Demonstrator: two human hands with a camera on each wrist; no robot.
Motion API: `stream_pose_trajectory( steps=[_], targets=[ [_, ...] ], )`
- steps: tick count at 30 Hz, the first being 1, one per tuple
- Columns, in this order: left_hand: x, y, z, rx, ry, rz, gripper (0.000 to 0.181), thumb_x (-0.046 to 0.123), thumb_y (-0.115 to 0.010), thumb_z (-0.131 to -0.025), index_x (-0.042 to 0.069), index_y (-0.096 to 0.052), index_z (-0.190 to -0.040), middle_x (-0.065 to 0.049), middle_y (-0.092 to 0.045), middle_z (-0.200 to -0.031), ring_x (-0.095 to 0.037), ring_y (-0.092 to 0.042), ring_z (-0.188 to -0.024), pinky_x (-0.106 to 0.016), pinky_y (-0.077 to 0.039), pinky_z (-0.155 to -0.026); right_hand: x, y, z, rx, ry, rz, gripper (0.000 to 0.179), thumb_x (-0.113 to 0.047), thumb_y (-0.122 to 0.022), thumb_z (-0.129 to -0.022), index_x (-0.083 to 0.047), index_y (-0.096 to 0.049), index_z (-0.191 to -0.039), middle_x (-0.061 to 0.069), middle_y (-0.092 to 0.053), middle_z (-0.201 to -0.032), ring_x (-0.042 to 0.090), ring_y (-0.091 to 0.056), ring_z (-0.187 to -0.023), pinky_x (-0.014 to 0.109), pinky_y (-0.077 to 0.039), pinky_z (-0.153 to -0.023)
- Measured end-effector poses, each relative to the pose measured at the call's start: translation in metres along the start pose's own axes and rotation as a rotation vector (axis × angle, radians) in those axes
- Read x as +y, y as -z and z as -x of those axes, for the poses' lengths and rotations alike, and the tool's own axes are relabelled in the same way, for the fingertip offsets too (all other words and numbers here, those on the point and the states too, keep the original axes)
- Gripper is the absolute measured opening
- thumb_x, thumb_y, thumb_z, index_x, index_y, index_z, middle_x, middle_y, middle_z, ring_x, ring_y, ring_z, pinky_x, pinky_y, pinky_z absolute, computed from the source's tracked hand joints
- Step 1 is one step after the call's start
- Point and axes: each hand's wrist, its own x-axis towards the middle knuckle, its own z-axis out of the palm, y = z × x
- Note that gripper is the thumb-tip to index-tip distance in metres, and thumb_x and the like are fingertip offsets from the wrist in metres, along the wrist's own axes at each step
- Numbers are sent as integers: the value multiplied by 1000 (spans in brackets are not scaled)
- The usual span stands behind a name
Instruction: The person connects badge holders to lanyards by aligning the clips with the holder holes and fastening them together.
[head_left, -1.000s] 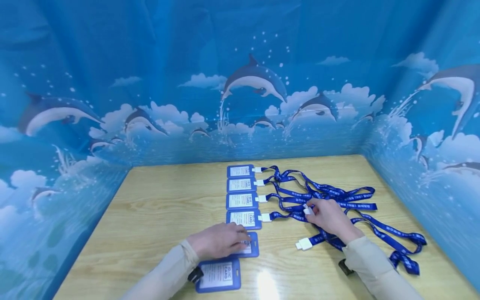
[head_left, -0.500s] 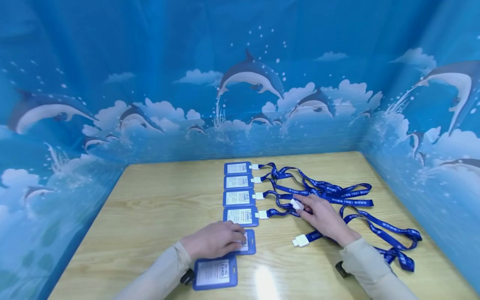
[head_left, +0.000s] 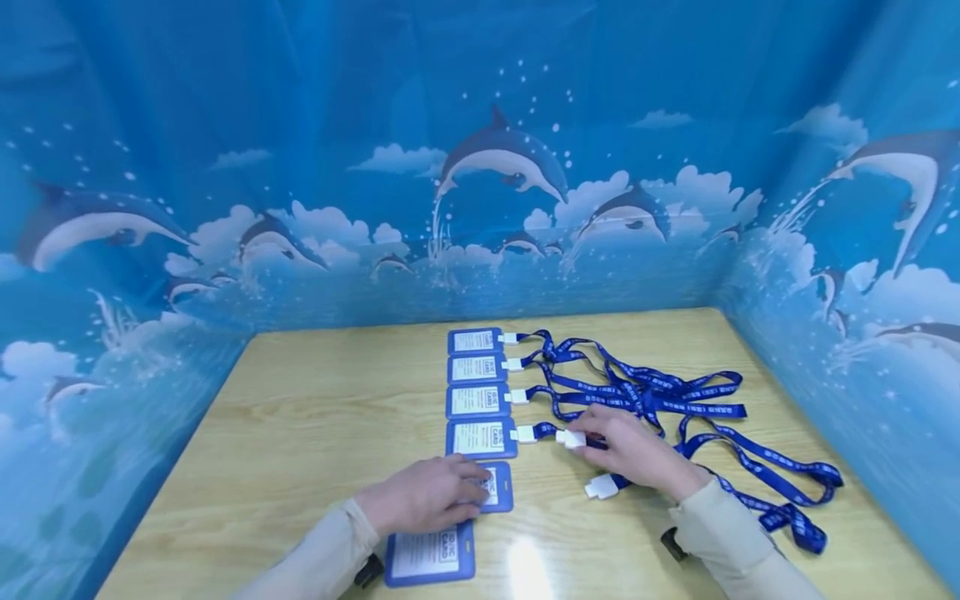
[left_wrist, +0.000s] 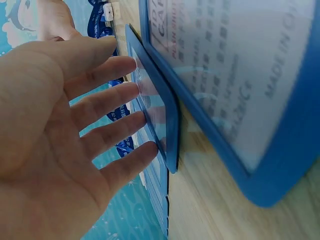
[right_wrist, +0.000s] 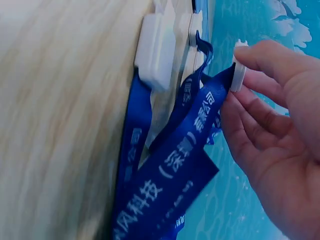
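Observation:
My right hand (head_left: 630, 443) pinches the white plastic clip (right_wrist: 239, 67) of a blue printed lanyard (right_wrist: 175, 155) between thumb and fingers, held up off the table in the right wrist view. My left hand (head_left: 426, 497) rests its fingertips on a blue-framed badge holder (head_left: 501, 488) with no lanyard on it. Those fingers are spread and nearly straight along the holder's edge in the left wrist view. Nearer the body lies a second bare badge holder (head_left: 429, 560), partly covered by the left hand. A second loose lanyard's white clip (head_left: 602, 487) lies below the right hand.
Several badge holders (head_left: 480, 437) form a column farther back, each joined to a lanyard by a white clip (head_left: 527, 433). Their blue straps (head_left: 667, 392) tangle across the right side of the wooden table (head_left: 322, 400). A dolphin-print curtain (head_left: 360, 275) encloses the table's back and sides.
My right hand has moved left and nearer the body, bringing the pinched clip toward the badge holders. The left hand has stayed on the same badge holder.

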Motion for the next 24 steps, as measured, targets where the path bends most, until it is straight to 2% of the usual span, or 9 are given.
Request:
stream_pose_trajectory(
  steps=[3,11,18,24],
  targets=[
    [1,-2,-1,-6,11,-2,34,34,-59,-101,25,-66,-133,0,-54,-150,-21,-51,-139,-42,-46,-113,-4,-3,-2,-43,27,-30,33,-21,-74,-92,-7,-72,-122,1,-69,-113,15,-66,-99,34,-60,-82],
    [5,-6,-3,-26,34,-3,44,41,-58,-101,27,-57,-143,1,-45,-157,-24,-43,-145,-45,-42,-116,-17,-14,-8,-166,14,-56,32,-23,-76,-90,-10,-74,-119,-5,-66,-109,8,-63,-95,26,-58,-82],
    [7,-4,-5,-43,38,-14,47,41,-57,-102,27,-53,-146,1,-41,-160,-25,-38,-148,-46,-38,-119,-22,-24,-14,-212,93,-13,31,-21,-75,-90,-10,-73,-119,-2,-66,-111,9,-63,-96,27,-59,-85],
    [10,-4,-8,-57,35,-17,49,41,-55,-103,25,-50,-149,0,-38,-161,-25,-36,-150,-44,-37,-120,-23,-29,-15,-216,122,1,30,-21,-75,-90,-11,-74,-119,-3,-66,-110,9,-63,-97,28,-59,-87]
  ],
)
